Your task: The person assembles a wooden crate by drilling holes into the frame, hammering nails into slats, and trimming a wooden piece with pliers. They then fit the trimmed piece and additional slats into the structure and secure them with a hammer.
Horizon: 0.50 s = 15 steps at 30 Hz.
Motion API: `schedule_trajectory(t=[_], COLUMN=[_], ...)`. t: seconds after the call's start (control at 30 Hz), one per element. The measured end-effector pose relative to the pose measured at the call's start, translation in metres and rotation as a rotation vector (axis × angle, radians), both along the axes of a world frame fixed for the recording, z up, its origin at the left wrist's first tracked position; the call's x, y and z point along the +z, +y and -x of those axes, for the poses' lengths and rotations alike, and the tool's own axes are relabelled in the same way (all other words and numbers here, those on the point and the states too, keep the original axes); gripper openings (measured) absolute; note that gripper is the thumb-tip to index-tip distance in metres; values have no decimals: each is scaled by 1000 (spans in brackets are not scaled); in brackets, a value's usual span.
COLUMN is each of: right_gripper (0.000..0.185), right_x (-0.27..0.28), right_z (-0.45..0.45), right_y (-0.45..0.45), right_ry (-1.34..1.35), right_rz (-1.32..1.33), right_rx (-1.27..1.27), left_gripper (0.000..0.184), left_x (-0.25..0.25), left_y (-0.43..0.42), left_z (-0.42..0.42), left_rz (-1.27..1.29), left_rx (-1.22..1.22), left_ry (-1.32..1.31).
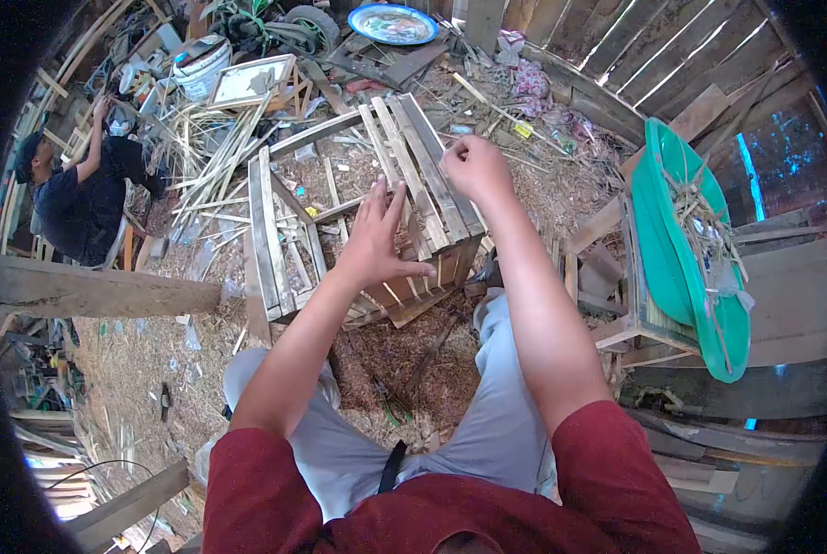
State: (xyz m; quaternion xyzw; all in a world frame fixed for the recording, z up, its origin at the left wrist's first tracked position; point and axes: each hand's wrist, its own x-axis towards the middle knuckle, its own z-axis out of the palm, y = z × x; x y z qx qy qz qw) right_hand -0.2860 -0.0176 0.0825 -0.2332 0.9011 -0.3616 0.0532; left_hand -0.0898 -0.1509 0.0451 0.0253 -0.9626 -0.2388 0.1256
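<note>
A wooden crate-like frame (272, 235) stands on the ground before my knees, its near end tilted toward me. Several narrow wooden slats (397, 148) run along its right side. My left hand (374, 242) is over these slats with fingers and thumb spread; whether it presses on them I cannot tell. Just past the frame's right edge, my right hand (480, 171) is raised with its fingers curled together. Anything inside those fingers is hidden or too small to make out.
Wood shavings and thin offcuts (219, 148) litter the ground. At right, a green plastic tub (658, 231) leans on a wooden stand (630, 323). A wooden post (108, 286) juts in from the left. Another person (76, 198) sits at far left. A white bucket (201, 69) stands behind.
</note>
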Motion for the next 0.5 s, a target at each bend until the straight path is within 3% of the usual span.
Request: schedule_trajectory(t=[0.13,0.33,0.5], right_gripper=[27,29,30], right_x=[-2,8,-5], right_z=[11,15,21], right_y=[-2,-14,-26], right_ry=[-6,-168,-112], right_rz=[-141,-143,-162], right_rx=[114,135,120], left_gripper=[133,122,121], left_x=[-4,-13,-13], left_y=[-5,-6,-4], left_z=[9,11,14], left_rz=[6,-10,-16], left_rx=[-10,-5,16], left_ry=[-66,-56,-64])
